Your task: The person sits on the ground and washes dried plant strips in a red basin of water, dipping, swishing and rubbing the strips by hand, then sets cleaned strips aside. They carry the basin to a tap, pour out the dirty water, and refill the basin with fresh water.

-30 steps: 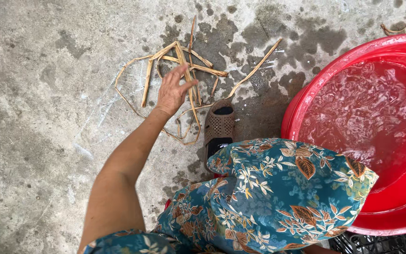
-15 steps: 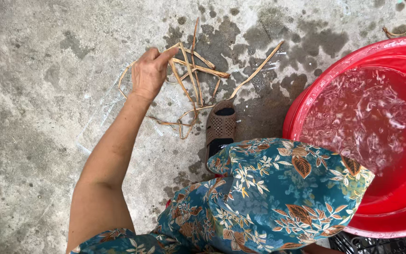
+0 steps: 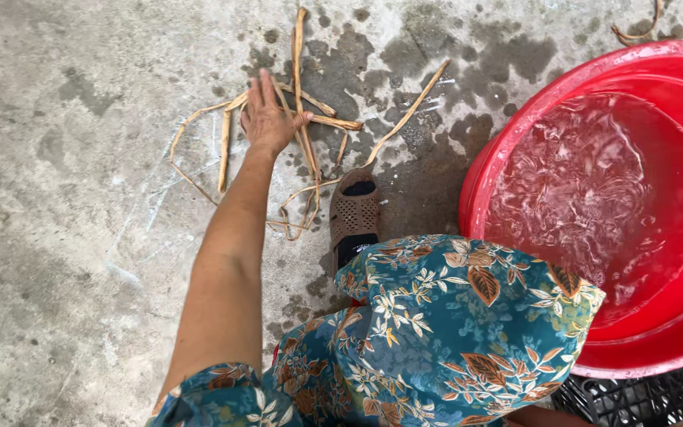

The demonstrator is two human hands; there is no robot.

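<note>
The left hand (image 3: 266,119) lies flat on the pale strips (image 3: 310,150) scattered on the wet concrete floor (image 3: 65,237), fingers spread, gripping nothing. Best to rake the strips together before closing. The right hand is out of view.

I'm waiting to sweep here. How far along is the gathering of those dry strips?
Done: nothing looks gathered; the tan strips lie scattered on the wet concrete floor. In hand: the left hand rests open on the pile, gripping none. Left: all strips, including one beyond the red basin.
</note>
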